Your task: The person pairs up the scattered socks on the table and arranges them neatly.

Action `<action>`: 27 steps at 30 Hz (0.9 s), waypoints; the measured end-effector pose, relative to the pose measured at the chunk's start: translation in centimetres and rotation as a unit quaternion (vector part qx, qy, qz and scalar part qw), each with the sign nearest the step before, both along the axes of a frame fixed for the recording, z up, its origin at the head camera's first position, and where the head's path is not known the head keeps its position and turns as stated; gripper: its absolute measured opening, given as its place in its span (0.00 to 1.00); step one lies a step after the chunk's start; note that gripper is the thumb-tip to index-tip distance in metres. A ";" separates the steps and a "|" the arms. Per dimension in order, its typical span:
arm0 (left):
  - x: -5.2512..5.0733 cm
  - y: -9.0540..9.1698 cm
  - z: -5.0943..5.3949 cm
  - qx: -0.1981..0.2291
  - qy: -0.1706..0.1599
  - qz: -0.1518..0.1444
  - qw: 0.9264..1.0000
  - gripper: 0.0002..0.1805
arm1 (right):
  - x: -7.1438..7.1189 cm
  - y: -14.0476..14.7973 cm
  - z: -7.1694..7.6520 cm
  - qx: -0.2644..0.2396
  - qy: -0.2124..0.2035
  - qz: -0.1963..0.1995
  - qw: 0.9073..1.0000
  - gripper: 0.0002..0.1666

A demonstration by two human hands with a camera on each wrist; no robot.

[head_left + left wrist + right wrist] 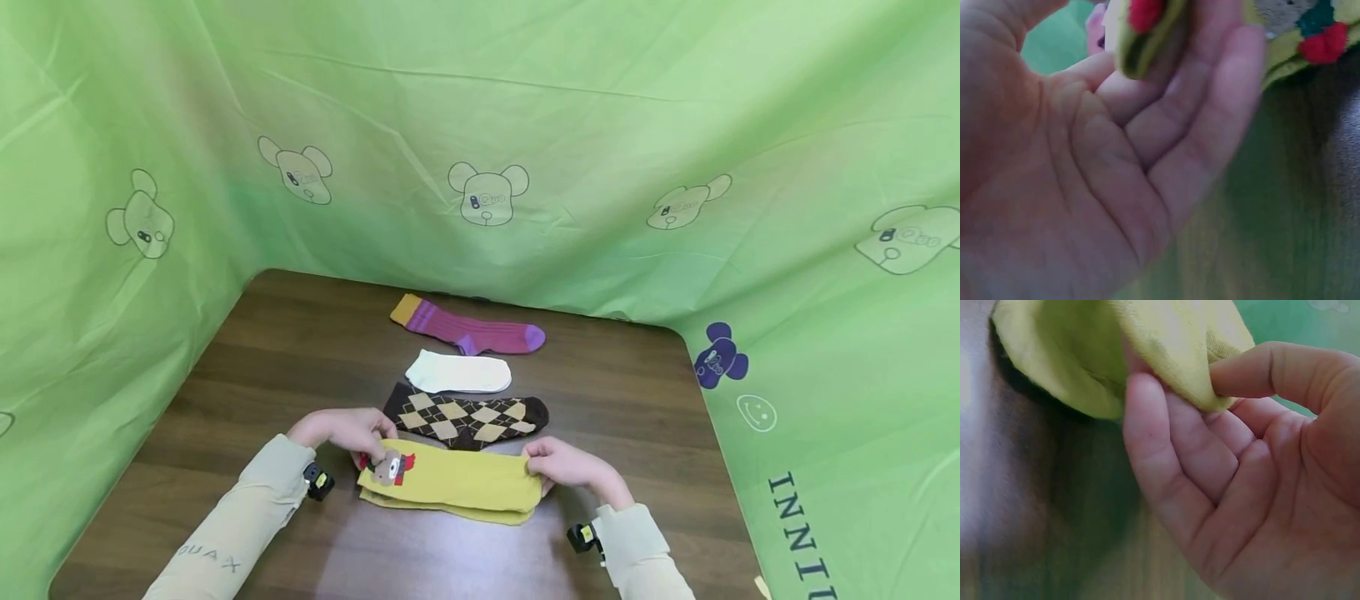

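Yellow socks (pixel 461 479) with a bear's face near the left end stretch between the two hands, in what looks like two layers. My left hand (pixel 348 432) pinches the left end beside the bear. In the left wrist view, a yellow fold with a red patch (pixel 1145 14) sits between thumb and fingers, the thumb's tip out of sight. My right hand (pixel 568 467) pinches the right end; its thumb presses the yellow cloth (pixel 1175 353) against the fingers in the right wrist view. Just beyond the yellow socks lies a dark brown argyle sock (pixel 468 417).
Farther back on the wooden table (pixel 300 333) lie a white ankle sock (pixel 459 372) and a purple-pink sock (pixel 480 329) with an orange cuff. A green curtain (pixel 585 125) with bear prints hangs along the table's back and sides.
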State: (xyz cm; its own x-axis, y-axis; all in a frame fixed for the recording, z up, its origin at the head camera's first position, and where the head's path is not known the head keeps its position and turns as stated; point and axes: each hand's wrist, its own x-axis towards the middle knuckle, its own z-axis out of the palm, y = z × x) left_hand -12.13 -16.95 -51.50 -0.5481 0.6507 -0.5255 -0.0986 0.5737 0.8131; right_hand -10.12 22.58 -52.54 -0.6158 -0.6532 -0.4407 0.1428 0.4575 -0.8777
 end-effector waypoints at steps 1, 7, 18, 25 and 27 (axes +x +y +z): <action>0.1 0.1 -0.2 -0.015 -0.006 -0.005 1.000 0.12 | 0.1 -0.2 -0.2 0.004 -0.006 0.005 1.000 0.07; 0.6 0.5 -0.9 -0.088 -0.012 -0.018 0.996 0.14 | 0.6 -0.9 -1.2 0.034 -0.018 0.013 0.999 0.08; 0.6 0.6 -1.0 -0.098 0.001 0.020 0.995 0.08 | 0.8 -1.0 -1.4 0.050 0.000 -0.001 0.999 0.05; 0.5 0.8 -0.7 -0.114 0.010 0.047 0.992 0.11 | 0.7 -1.1 -1.6 0.057 0.011 -0.013 0.998 0.06; 0.6 1.0 -0.6 -0.122 0.016 0.062 0.990 0.13 | 0.7 -1.2 -1.6 0.064 0.018 -0.017 0.998 0.06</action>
State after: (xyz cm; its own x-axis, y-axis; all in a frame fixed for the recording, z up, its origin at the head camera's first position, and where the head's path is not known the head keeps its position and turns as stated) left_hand -11.49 -15.94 -52.11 -0.6350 0.4331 -0.6397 -0.1562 0.7390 0.6554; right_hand -9.39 21.41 -54.17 -0.6533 -0.5716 -0.4964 0.1299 0.5613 -0.8174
